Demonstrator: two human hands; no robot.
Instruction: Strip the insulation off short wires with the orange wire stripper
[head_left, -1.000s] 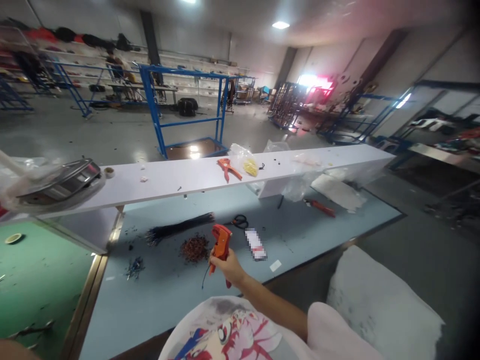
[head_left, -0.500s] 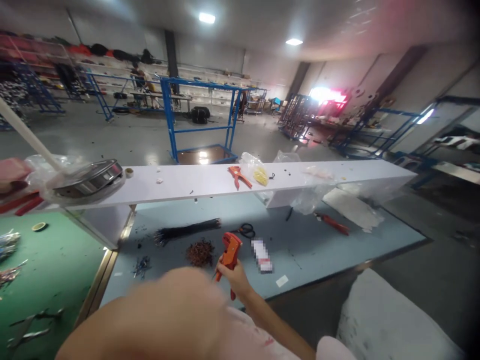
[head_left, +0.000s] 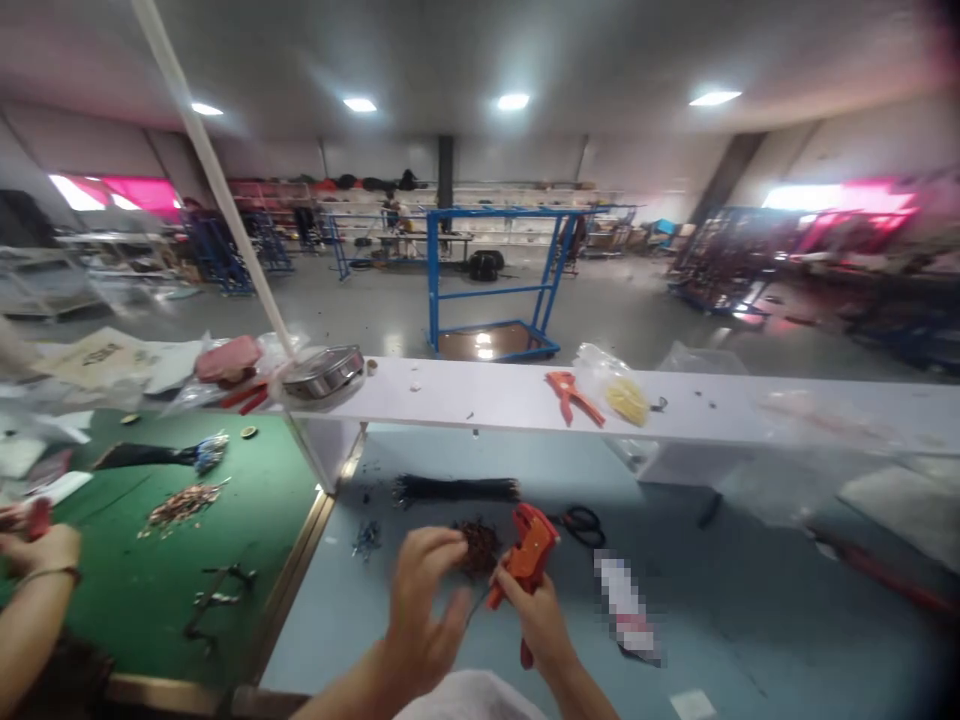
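Orange hand tool (head_left: 535, 540) is above the blue table (head_left: 330, 620), toward its near edge, grasped low by the right hand (head_left: 543, 612), likely keeping its head clear; the left hand (head_left: 421, 602) is spread, apparently empty.

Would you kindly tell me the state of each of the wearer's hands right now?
Left hand: open, with nothing visibly held.
Right hand: closed, holding the orange hand tool.

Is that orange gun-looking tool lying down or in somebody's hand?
In a hand: the right hand is wrapped around the orange tool, whose top pokes out above it.
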